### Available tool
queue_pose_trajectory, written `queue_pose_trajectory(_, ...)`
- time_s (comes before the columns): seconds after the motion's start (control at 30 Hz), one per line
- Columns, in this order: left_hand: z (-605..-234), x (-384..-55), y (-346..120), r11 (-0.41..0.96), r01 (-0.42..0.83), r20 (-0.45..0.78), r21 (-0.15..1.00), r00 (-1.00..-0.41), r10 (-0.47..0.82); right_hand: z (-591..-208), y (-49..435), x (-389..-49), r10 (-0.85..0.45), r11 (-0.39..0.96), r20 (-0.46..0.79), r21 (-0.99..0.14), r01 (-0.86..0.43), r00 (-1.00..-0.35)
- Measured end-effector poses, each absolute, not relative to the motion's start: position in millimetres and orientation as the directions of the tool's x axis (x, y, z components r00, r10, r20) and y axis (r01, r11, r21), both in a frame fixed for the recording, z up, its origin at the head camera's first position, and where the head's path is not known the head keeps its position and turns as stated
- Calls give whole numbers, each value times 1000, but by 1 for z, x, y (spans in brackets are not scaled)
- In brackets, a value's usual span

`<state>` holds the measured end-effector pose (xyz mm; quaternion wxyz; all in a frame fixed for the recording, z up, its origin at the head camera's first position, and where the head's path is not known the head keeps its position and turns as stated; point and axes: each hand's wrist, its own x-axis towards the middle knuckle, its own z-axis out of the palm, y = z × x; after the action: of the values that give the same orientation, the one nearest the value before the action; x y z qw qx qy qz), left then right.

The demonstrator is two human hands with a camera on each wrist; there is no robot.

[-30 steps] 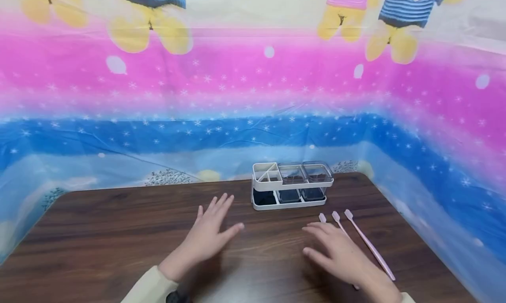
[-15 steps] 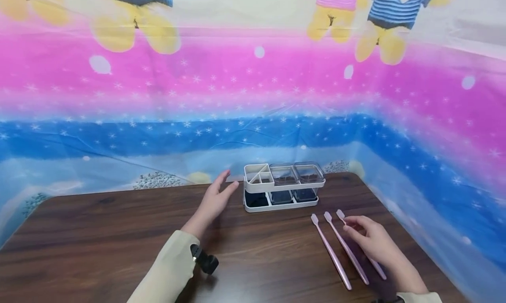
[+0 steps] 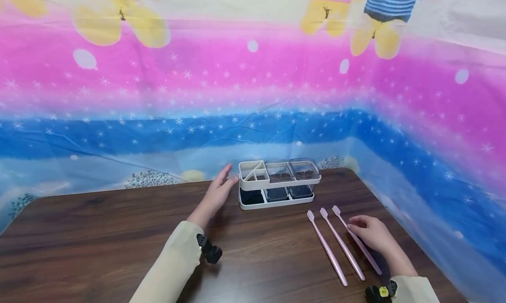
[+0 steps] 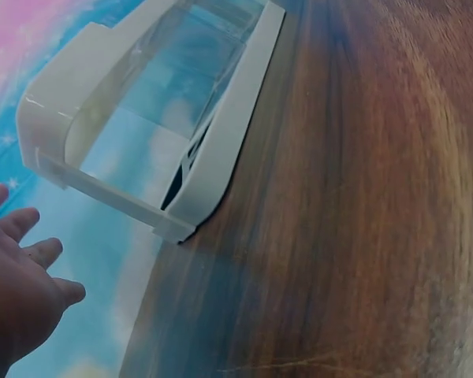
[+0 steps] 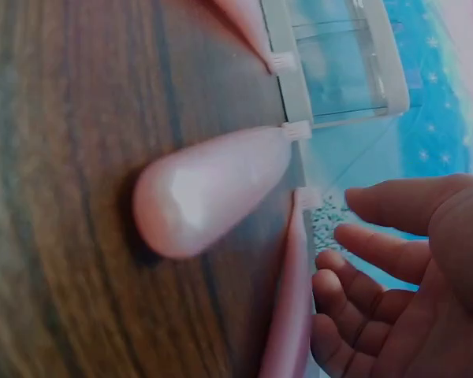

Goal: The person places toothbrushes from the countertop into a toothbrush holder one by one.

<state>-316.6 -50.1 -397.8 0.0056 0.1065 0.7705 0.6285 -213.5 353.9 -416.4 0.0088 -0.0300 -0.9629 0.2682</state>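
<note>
A white two-tier rack (image 3: pixel 284 183) stands near the table's back edge. Its upper tier has a divided white compartment at the left and two clear cups (image 3: pixel 305 169). My left hand (image 3: pixel 216 193) is beside the rack's left end, fingers extended; in the left wrist view a gap separates the hand from the rack. Three pink toothbrushes lie side by side in front of the rack: left (image 3: pixel 328 250), middle (image 3: pixel 343 246) and right (image 3: pixel 364 249). Over the right toothbrush hovers my right hand (image 3: pixel 373 233), fingers loosely bent, thumb and fingertips apart with nothing between them.
The dark wooden table (image 3: pixel 118 241) reaches widely to the left. A printed cloth (image 3: pixel 197 92) hangs close behind the table and along its right side. Black cameras are strapped at both wrists, the left one (image 3: pixel 211 251) low over the table.
My left hand has moved forward to the rack's left end. My right hand has shifted right, off the left toothbrushes to the right one. The head view has turned slightly right.
</note>
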Motion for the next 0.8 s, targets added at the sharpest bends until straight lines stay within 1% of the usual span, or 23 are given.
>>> queue_pose_trajectory(0.3,-396,-323,-48,196,175,131,965,-967,219,-420,347,-225,93,875,-57,-472,109,-994)
queue_pose_trajectory(0.43,-395,-324,-47,200,180,128,963,-961,246,-420,343,-227,101,885,-64,-450,119,-993)
queue_pose_trajectory(0.6,-396,-326,-44,172,183,133,968,-954,268,-420,341,-229,118,893,-64,-429,134,-991)
queue_pose_trajectory(0.8,-398,-329,-42,170,179,131,969,-956,261,-417,340,-230,112,896,-65,-425,129,-992)
